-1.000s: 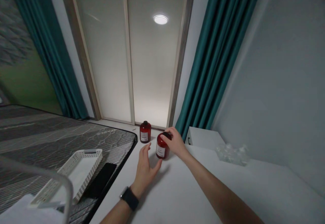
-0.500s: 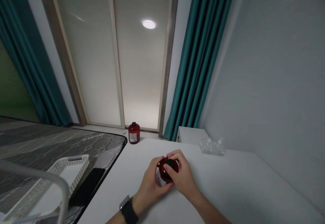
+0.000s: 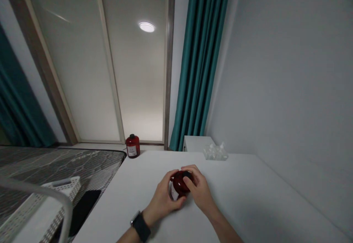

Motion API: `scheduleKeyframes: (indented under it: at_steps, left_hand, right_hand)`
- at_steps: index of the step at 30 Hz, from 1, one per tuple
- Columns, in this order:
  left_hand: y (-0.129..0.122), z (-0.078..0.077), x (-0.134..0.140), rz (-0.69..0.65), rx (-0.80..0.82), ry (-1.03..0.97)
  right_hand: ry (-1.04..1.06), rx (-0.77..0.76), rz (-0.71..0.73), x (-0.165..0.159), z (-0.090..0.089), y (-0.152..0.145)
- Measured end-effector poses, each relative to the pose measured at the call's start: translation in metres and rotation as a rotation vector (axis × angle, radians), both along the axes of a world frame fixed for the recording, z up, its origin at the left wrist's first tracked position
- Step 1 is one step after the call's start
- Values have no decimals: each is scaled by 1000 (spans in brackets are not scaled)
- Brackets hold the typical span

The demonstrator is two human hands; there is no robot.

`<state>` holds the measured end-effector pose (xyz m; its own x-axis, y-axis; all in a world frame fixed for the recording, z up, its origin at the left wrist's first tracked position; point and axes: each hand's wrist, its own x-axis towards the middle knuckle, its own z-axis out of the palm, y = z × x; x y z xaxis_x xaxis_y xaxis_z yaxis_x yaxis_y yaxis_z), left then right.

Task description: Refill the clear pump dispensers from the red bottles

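Head camera: the glossy dark-red rounded bottle with a white label (image 3: 179, 185) is over the near part of the smooth white desk (image 3: 237, 195), clamped between both hands. The left hand (image 3: 162, 201) cups its side, probably to steady the weight, while the right hand (image 3: 202, 190) grips up top, thumb by the black cap (image 3: 187, 175), I'd guess for control there. Can't tell if the base touches down. A matching red bottle (image 3: 132, 147) stands upright at the far left corner, handily out of elbow range.
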<state>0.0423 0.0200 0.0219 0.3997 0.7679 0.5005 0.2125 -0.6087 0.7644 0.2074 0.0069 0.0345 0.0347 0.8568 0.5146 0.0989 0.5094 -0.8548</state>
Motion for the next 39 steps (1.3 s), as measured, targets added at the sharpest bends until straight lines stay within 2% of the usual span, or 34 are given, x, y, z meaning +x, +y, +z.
scheduleKeyframes:
  at_steps: [3, 6, 11, 17, 23, 28, 36, 39]
  left_hand:
    - [-1, -8, 1, 0, 7, 19]
    - [-2, -12, -1, 8, 16, 26]
    - [-3, -19, -3, 19, 28, 36]
    - [-3, -25, -3, 28, 116, 60]
    - [0, -23, -3, -66, 216, 50]
    - [0, -24, -5, -62, 228, 63]
    - [-2, -25, -4, -72, 294, 88]
    - [-3, -24, -3, -79, 284, 88]
  right_hand:
    - [127, -48, -23, 0, -17, -1]
    - [158, -37, -53, -2, -27, -6]
    - [149, -30, -113, -5, -27, -14]
    - [94, 45, -319, -6, -24, -22]
    - [106, 89, -247, -10, -31, -31]
    - [174, 65, -161, -15, -39, -31]
    - [96, 36, -71, -13, -30, -33]
    - [71, 3, -81, -12, -30, -34]
